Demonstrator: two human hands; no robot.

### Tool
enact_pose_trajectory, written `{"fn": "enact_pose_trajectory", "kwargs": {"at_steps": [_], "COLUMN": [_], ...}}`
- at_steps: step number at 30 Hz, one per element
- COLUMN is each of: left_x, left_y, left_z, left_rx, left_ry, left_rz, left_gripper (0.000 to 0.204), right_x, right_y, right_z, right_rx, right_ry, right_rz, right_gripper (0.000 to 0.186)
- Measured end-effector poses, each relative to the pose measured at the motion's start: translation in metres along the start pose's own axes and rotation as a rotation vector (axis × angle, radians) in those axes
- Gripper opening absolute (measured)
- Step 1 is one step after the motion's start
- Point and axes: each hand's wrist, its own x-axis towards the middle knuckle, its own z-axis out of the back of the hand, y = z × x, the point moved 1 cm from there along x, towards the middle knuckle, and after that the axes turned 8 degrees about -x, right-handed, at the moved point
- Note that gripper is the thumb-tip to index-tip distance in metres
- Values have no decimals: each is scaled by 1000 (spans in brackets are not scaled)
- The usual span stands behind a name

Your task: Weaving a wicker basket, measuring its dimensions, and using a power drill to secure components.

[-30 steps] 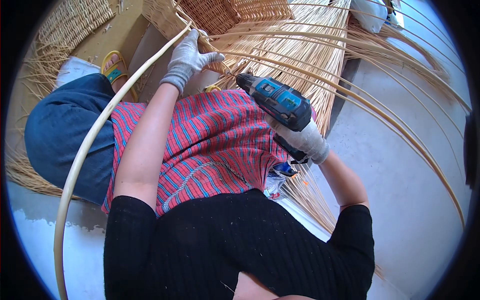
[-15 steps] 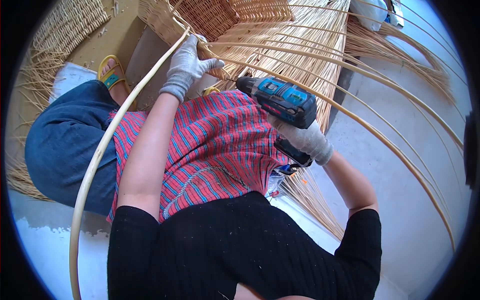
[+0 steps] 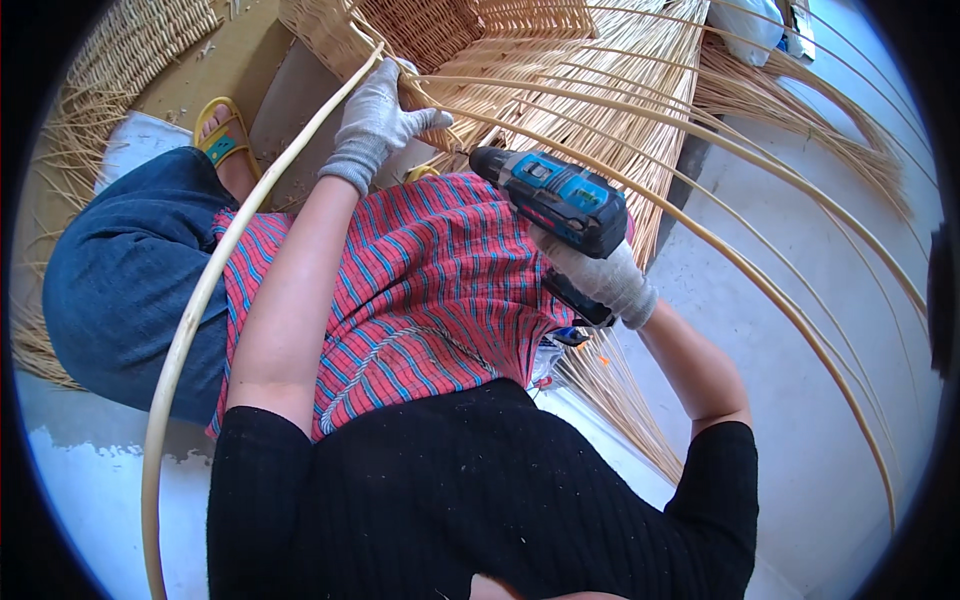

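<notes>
Left hand [image 3: 375, 125]: pale knitted glove, thumb spread, fingers at the near edge of the basket [image 3: 430, 40]; finger closure partly hidden. Right hand [image 3: 602, 278]: like glove, wrapped round the grip of a drill [image 3: 565, 198], blue-and-black casing, long axis slanting up-left, chuck toward the basket's near edge; contact unclear. Basket: woven wicker, angular, open, beyond both hands, left nearer. Curved rod [image 3: 212, 270]: smooth, pale, left of basket. Thin canes [image 3: 650, 42]: straight, massed, right of basket.

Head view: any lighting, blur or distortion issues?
Head view: black fisheye borders fill the corners, and curvature of the long rod at left may be partly distortion; the floor at lower left looks bright and bluish; the drill and gloved right hand look reasonably sharp.
</notes>
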Motion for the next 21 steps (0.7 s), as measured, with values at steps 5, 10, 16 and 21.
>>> {"fn": "enact_pose_trajectory", "kwargs": {"at_steps": [5, 10, 16, 21], "left_x": [3, 7, 12, 10], "left_y": [3, 11, 7, 8], "left_z": [0, 1, 13, 16], "left_rx": [27, 65, 95, 146], "left_ry": [-9, 3, 34, -19], "left_rz": [-14, -31, -40, -74], "left_gripper": [94, 95, 92, 87], "right_x": [6, 8, 15, -11], "right_y": [5, 4, 15, 33], "right_z": [2, -3, 4, 40], "right_rx": [24, 110, 176, 238], "right_ry": [24, -6, 74, 27], "right_rz": [-74, -84, -226, -294], "right_gripper": [35, 38, 30, 20]}}
